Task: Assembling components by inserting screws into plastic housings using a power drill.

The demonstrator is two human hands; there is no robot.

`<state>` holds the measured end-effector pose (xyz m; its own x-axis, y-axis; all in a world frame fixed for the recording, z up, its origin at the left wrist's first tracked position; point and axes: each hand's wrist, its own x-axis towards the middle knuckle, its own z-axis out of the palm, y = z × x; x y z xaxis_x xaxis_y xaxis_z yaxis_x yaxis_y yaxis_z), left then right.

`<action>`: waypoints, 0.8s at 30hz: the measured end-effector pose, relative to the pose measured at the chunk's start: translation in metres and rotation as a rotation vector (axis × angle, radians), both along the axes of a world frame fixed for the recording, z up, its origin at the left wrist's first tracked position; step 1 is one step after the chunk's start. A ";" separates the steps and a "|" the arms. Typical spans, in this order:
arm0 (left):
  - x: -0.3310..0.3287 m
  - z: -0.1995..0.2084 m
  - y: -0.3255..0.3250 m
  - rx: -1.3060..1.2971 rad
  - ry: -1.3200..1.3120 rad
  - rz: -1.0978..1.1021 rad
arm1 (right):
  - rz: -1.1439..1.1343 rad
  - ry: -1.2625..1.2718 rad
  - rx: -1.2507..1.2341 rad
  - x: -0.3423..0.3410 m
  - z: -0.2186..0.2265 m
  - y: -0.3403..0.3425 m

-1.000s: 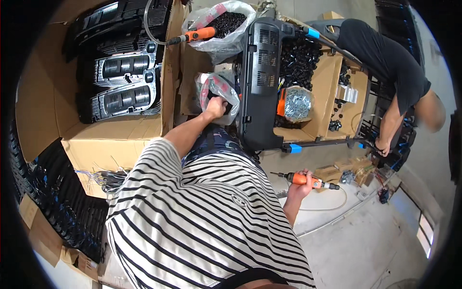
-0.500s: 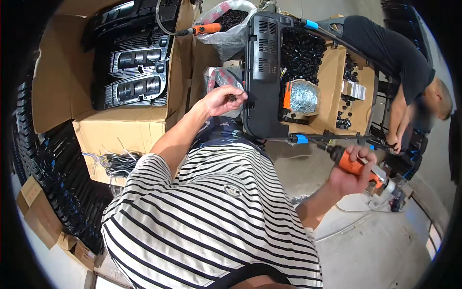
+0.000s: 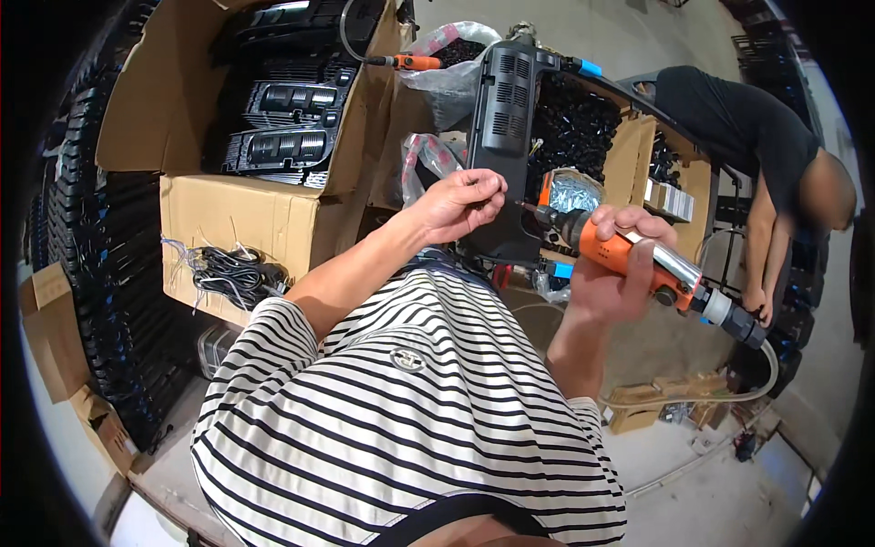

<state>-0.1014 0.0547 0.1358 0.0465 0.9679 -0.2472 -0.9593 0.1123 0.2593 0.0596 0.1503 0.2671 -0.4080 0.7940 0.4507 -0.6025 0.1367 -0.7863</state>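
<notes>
My right hand (image 3: 609,264) grips an orange and silver powered screwdriver (image 3: 638,260) with a hose at its rear, its bit pointing left. My left hand (image 3: 460,202) is raised in front of the bit, fingertips pinched together on something too small to make out, possibly a screw. Both hands meet just in front of a long black plastic housing (image 3: 504,118) that lies on the bench ahead. A clear bag with red print (image 3: 421,157) sits just left of my left hand.
A cardboard box (image 3: 255,205) of black vented parts stands at the left, with a second orange screwdriver (image 3: 406,61) above it. Boxes of black small parts (image 3: 583,137) lie behind the housing. Another person in a black shirt (image 3: 738,128) bends over at the right.
My left hand lifted off the bag and drew back with pinched fingers. My right hand swung the screwdriver up from low at the right until its bit nearly meets my left fingers.
</notes>
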 end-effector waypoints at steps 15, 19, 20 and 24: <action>-0.024 -0.016 0.006 -0.020 -0.070 -0.046 | -0.108 -0.057 -0.017 -0.056 -0.029 -0.001; -0.029 -0.028 0.020 -0.220 -0.057 -0.025 | -0.168 -0.083 -0.109 -0.075 -0.058 0.015; -0.031 -0.031 0.024 -0.310 -0.031 -0.011 | -0.171 -0.093 -0.111 -0.081 -0.065 0.020; -0.044 -0.090 0.028 -0.425 0.361 0.014 | -0.252 -0.092 -0.196 -0.106 -0.087 0.040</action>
